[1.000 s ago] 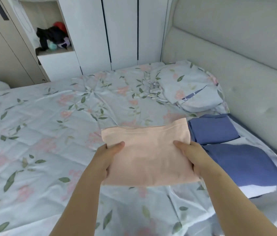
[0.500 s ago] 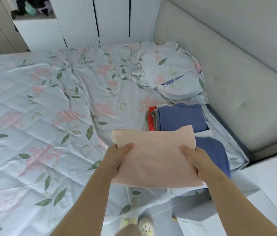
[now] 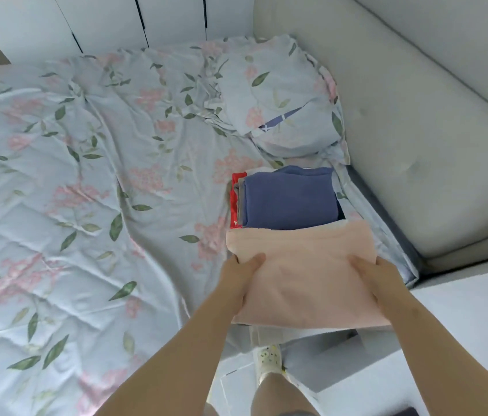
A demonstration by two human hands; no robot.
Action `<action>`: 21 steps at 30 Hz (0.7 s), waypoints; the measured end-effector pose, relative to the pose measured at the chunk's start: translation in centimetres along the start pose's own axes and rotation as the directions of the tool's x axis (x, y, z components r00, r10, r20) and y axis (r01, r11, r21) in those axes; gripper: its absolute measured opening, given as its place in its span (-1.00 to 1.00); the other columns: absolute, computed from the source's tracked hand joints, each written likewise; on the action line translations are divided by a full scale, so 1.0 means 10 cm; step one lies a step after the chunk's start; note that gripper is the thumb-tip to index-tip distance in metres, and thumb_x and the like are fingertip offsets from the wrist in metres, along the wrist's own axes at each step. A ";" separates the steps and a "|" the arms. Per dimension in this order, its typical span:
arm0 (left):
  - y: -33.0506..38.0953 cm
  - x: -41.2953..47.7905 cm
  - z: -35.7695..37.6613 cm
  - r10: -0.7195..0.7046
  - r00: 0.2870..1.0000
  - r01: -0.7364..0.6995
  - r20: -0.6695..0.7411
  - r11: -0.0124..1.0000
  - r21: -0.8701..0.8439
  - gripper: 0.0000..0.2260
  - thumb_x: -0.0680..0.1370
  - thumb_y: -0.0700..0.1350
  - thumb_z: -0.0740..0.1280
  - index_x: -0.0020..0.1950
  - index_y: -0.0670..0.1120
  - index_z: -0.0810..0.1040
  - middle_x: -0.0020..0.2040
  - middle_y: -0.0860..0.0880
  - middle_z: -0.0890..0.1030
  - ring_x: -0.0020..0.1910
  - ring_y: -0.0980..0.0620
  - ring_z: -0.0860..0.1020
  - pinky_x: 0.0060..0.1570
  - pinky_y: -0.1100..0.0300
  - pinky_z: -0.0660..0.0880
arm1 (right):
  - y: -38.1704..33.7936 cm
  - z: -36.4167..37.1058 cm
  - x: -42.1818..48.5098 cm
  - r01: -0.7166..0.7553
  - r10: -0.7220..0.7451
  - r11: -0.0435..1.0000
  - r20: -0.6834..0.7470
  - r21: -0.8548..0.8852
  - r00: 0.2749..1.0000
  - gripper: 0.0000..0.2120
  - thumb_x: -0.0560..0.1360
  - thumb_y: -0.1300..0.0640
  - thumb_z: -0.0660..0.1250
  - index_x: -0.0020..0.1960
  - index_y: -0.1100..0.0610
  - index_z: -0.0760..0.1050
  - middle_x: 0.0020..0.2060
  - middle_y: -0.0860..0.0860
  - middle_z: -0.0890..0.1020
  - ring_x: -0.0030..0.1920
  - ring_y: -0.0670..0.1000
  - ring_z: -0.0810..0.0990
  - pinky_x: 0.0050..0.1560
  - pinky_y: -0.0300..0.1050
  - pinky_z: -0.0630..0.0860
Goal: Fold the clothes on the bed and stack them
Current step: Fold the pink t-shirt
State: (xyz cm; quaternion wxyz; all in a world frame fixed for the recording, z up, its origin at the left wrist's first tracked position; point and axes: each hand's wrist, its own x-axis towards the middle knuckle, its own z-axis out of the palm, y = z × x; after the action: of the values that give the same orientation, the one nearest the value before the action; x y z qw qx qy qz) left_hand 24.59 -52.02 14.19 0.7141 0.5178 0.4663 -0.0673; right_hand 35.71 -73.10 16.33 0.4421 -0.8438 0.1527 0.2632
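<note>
Bed: I see a pale blue quilt with pink flowers and green leaves [image 3: 92, 181], rumpled and spread wide.
Left hand [image 3: 244, 270]: it grips the left edge of a folded peach cloth [image 3: 305, 274].
Stack: folded blue garment [image 3: 289, 201] on top, red piece [image 3: 234, 199] at its left edge; the peach cloth overlaps its near side.
Right hand [image 3: 379, 276]: it clasps the cloth's right edge.
Headboard [image 3: 410, 121]: grey, padded, beside a floral pillow [image 3: 281, 97].

Folded garment [image 3: 305, 274] between both hands, before the stack [image 3: 287, 199]; pillow [image 3: 281, 97] behind.
</note>
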 end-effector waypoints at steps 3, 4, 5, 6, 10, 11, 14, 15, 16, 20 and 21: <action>-0.14 0.23 0.35 0.042 0.988 -0.012 -0.148 0.980 0.197 -0.53 0.52 0.02 0.35 0.35 -0.15 0.36 0.26 -0.10 0.49 0.16 -0.12 0.49 0.16 0.06 0.43 | 0.08 -0.20 0.39 0.014 -0.014 0.999 -0.001 -0.047 1.000 -0.76 0.55 0.09 0.25 0.13 0.22 0.45 0.02 0.15 0.55 -0.04 0.12 0.44 -0.04 -0.05 0.32; -0.19 0.28 0.45 0.048 0.978 0.010 -0.204 0.961 0.275 -0.47 0.52 0.02 0.35 0.41 -0.16 0.29 0.32 -0.12 0.43 0.25 -0.13 0.44 0.21 0.07 0.38 | 0.12 -0.23 0.54 0.012 -0.010 0.997 0.017 -0.071 1.000 -0.72 0.55 0.11 0.26 0.19 0.24 0.43 0.07 0.16 0.54 -0.02 0.11 0.43 -0.02 -0.04 0.32; -0.25 0.32 0.53 0.053 0.965 0.042 -0.257 0.937 0.348 -0.38 0.51 0.03 0.36 0.46 -0.14 0.20 0.39 -0.11 0.35 0.33 -0.13 0.37 0.27 0.07 0.32 | 0.17 -0.24 0.67 -0.005 0.008 0.997 0.041 -0.079 0.999 -0.62 0.53 0.10 0.29 0.30 0.20 0.36 0.15 0.14 0.50 0.04 0.12 0.43 0.04 -0.01 0.35; -0.31 0.36 0.60 0.034 0.951 0.097 -0.307 0.910 0.403 -0.29 0.47 0.08 0.38 0.50 -0.10 0.11 0.44 -0.08 0.26 0.39 -0.11 0.29 0.33 0.04 0.26 | 0.24 -0.23 0.78 -0.043 0.049 0.995 0.063 -0.089 0.997 -0.48 0.51 0.07 0.33 0.41 0.13 0.26 0.24 0.12 0.45 0.13 0.15 0.43 0.16 0.04 0.37; -0.49 0.50 0.72 -0.041 0.908 0.233 -0.417 0.876 0.422 -0.01 0.30 0.25 0.46 0.52 0.05 -0.07 0.50 0.04 0.06 0.48 -0.06 0.11 0.43 -0.05 0.12 | 0.52 -0.10 1.10 -0.102 0.128 0.970 0.108 -0.221 0.986 -0.05 0.34 -0.15 0.46 0.53 -0.01 -0.02 0.46 0.09 0.25 0.39 0.23 0.30 0.37 0.22 0.27; -0.50 0.54 0.74 -0.050 0.904 0.242 -0.425 0.878 0.413 0.02 0.27 0.25 0.48 0.52 0.06 -0.09 0.51 0.05 0.04 0.49 -0.05 0.10 0.44 -0.06 0.12 | 0.56 -0.07 1.15 -0.109 0.137 0.970 0.119 -0.215 0.983 0.03 0.27 -0.21 0.48 0.53 0.00 -0.03 0.46 0.09 0.24 0.40 0.23 0.30 0.37 0.23 0.27; -0.55 0.66 0.71 -0.063 0.904 0.246 -0.424 0.886 0.393 0.05 0.24 0.22 0.51 0.52 0.08 -0.09 0.50 0.05 0.07 0.48 -0.07 0.13 0.42 -0.10 0.15 | 0.63 -0.01 1.25 -0.137 0.167 0.970 0.142 -0.199 0.976 0.25 -0.03 -0.40 0.42 0.51 0.01 -0.01 0.44 0.07 0.28 0.37 0.20 0.34 0.35 0.22 0.30; -0.57 0.71 0.71 -0.066 0.908 0.239 -0.413 0.891 0.386 0.05 0.24 0.20 0.53 0.52 0.08 -0.09 0.49 0.05 0.09 0.47 -0.08 0.15 0.42 -0.11 0.17 | 0.68 0.00 1.30 -0.138 0.169 0.970 0.146 -0.199 0.975 0.28 -0.07 -0.43 0.40 0.50 0.02 0.00 0.43 0.06 0.29 0.37 0.19 0.35 0.34 0.22 0.32; -0.58 0.74 0.69 -0.071 0.913 0.236 -0.401 0.895 0.378 0.05 0.24 0.18 0.54 0.52 0.08 -0.08 0.49 0.04 0.11 0.46 -0.09 0.17 0.41 -0.12 0.18 | 0.72 0.01 1.33 -0.143 0.176 0.968 0.149 -0.206 0.973 0.30 -0.09 -0.45 0.39 0.50 0.03 0.01 0.42 0.06 0.30 0.37 0.18 0.35 0.34 0.21 0.32; -0.65 0.90 0.68 -0.102 0.923 0.250 -0.371 0.892 0.377 0.10 0.17 0.21 0.55 0.51 0.12 -0.07 0.47 0.02 0.14 0.44 -0.12 0.21 0.39 -0.16 0.21 | 0.85 0.06 1.46 -0.183 0.230 0.950 0.172 -0.252 0.958 0.34 -0.12 -0.50 0.36 0.49 0.07 0.02 0.43 0.06 0.26 0.39 0.17 0.30 0.36 0.20 0.30; -0.67 0.94 0.68 -0.107 0.926 0.250 -0.363 0.893 0.375 0.12 0.14 0.23 0.54 0.51 0.12 -0.07 0.47 0.01 0.15 0.43 -0.13 0.22 0.39 -0.16 0.22 | 0.89 0.08 1.49 -0.194 0.244 0.946 0.174 -0.259 0.954 0.34 -0.12 -0.51 0.36 0.49 0.07 0.01 0.43 0.06 0.24 0.40 0.17 0.29 0.37 0.21 0.29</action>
State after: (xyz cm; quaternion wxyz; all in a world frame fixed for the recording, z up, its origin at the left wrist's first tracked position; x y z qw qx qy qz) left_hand 29.99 -56.93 2.97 0.4893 0.6155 0.6012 -0.1425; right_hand 43.27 -77.80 1.42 0.3183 -0.8372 0.1671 0.4122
